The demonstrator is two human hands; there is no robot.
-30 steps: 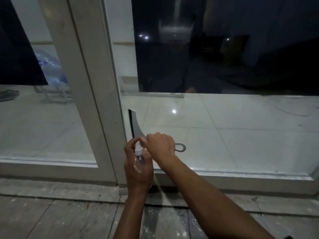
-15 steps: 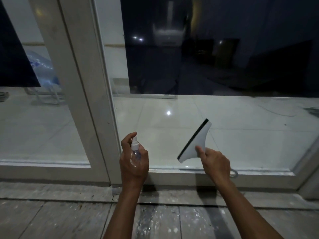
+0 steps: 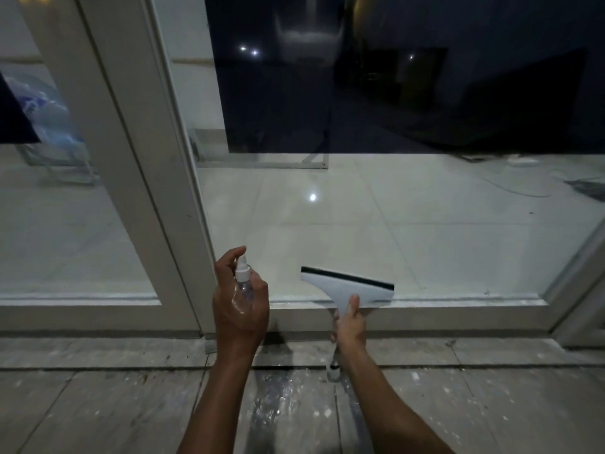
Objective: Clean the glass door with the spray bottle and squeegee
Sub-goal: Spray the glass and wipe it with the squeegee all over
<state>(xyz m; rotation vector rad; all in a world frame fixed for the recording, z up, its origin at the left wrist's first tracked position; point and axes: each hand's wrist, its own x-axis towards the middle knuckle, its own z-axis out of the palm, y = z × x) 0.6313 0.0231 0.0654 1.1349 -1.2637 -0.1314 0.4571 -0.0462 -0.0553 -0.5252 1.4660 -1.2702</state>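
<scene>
The glass door (image 3: 409, 224) fills the upper view, framed in white, its bottom rail near the floor. My left hand (image 3: 240, 304) grips a small clear spray bottle (image 3: 243, 283) with a white nozzle, index finger raised over the top, just in front of the lower left of the pane. My right hand (image 3: 350, 326) holds the handle of a white squeegee (image 3: 347, 288). Its black rubber blade lies nearly level against the bottom of the glass, just above the rail.
A wide white door post (image 3: 137, 191) stands left of the pane, with a second glass panel (image 3: 49, 224) beyond it. The paint-spattered floor (image 3: 98, 404) lies under my arms. A frame corner (image 3: 576, 290) closes the right side.
My right hand swung the squeegee from upright beside the door post, across to the right, then turned its blade level low on the glass. The left hand kept the bottle almost still.
</scene>
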